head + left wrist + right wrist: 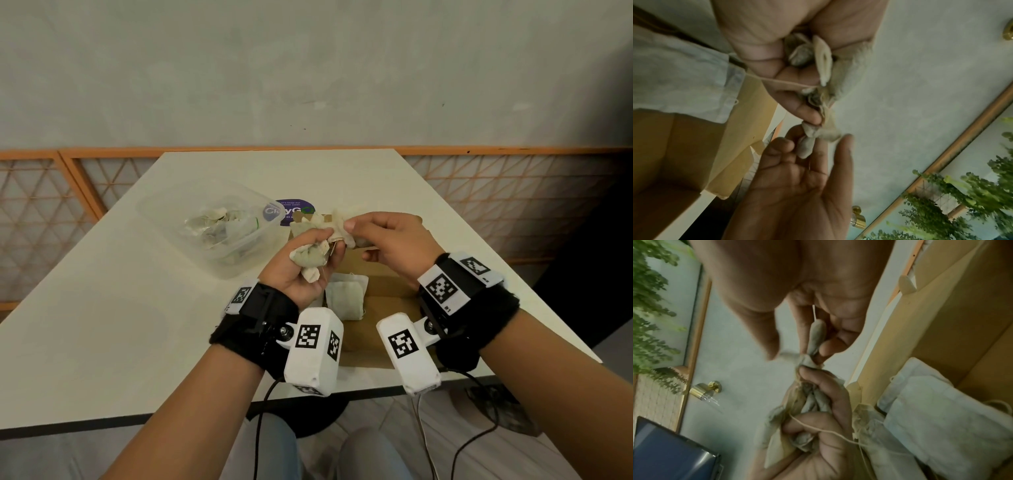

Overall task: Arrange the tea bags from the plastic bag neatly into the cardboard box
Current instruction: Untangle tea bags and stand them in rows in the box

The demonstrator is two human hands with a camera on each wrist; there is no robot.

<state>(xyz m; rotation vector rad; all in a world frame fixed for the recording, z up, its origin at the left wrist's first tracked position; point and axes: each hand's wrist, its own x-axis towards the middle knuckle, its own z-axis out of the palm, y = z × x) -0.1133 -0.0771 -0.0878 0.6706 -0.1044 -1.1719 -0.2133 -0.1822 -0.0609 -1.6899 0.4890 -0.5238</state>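
Holding a crumpled bunch of tea bags [310, 262] in its curled fingers, the left hand [301, 270] is hovering above the cardboard box [373, 329], palm turned up. The right hand [390, 245] is pinching 1 tea bag [346, 222] between thumb and fingertips, just beside the bunch and touching it, so both hands are meeting over the far end of the box. From the left wrist camera, that same bunch [818, 65] is sitting in the closed left hand [781, 40], with a thin string [781, 81] running across the fingers, while the right hand [797, 186] is reaching in from below. From the right wrist camera, the right hand [797, 288] is gripping the pinched bag [816, 335] at its tip, and the left hand [822, 426] is wrapping around the bunch [809, 404]. Inside the box, 2 flat tea bags [344, 296] are lying side by side near the left wall. A clear plastic bag [219, 226] holding more tea bags is lying on the white table [102, 325], left of the box and apart from it. A round purple sticker [291, 210] is showing on the table beyond the box.
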